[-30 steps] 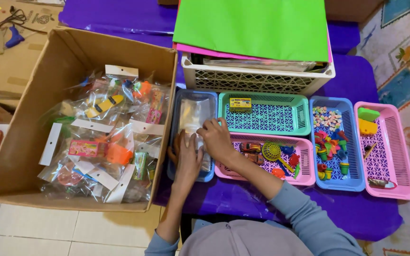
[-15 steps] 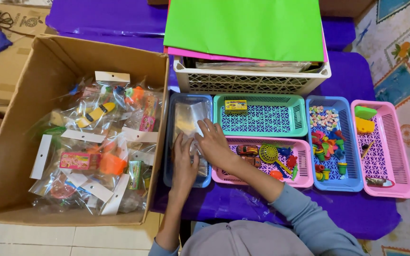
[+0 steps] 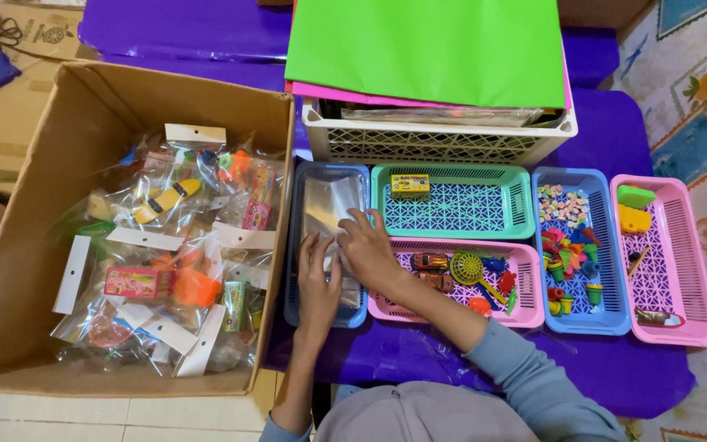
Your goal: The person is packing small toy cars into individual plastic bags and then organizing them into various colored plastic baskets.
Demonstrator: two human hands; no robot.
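Table: a purple-covered table (image 3: 615, 360) carries all the trays.
Cardboard box: an open cardboard box (image 3: 59, 155) stands left of the table, full of bagged toys with white header cards.
White basket: a white basket (image 3: 435, 143) sits behind the trays, with green and pink sheets (image 3: 427, 49) on top.
Trays: a blue tray (image 3: 298, 245), then a teal tray (image 3: 456, 203) with a small yellow box, a pink tray (image 3: 525, 286) of small toys, another blue tray (image 3: 607, 245) and a long pink tray (image 3: 681, 254).
Clear bags: clear plastic bags (image 3: 329, 205) lie in the leftmost blue tray.
Left hand: the left hand (image 3: 318, 282) lies flat on the bags, fingers extended.
Right hand: the right hand (image 3: 367, 250) pinches at the bags; whether it has one gripped is unclear.
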